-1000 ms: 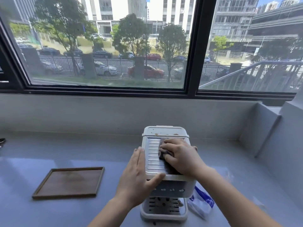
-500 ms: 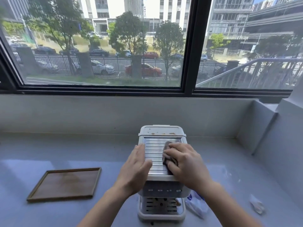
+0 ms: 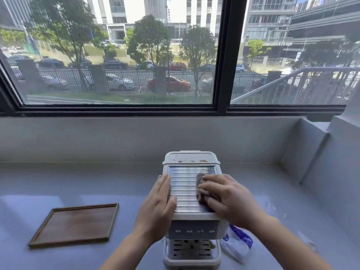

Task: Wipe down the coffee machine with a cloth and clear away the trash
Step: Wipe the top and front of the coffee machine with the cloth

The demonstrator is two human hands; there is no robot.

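Observation:
A small white coffee machine (image 3: pixel 191 221) stands on the grey counter (image 3: pixel 78 184) in front of me, with a ribbed metal plate on top and brown crumbs on its rear lid. My right hand (image 3: pixel 226 197) presses a dark brownish cloth (image 3: pixel 199 189) onto the right side of the ribbed plate. My left hand (image 3: pixel 158 207) grips the machine's left top edge, thumb on the plate. A crumpled white and blue plastic wrapper (image 3: pixel 236 244) lies on the counter just right of the machine's base.
A flat wooden tray (image 3: pixel 75 224) lies on the counter to the left. A small crumpled scrap (image 3: pixel 308 244) sits at the right, blurred. A low wall and a large window run behind; a stepped wall closes the right side.
My right hand slid the cloth from the middle of the ribbed plate to its right side. The left hand shifted slightly along the machine's left edge.

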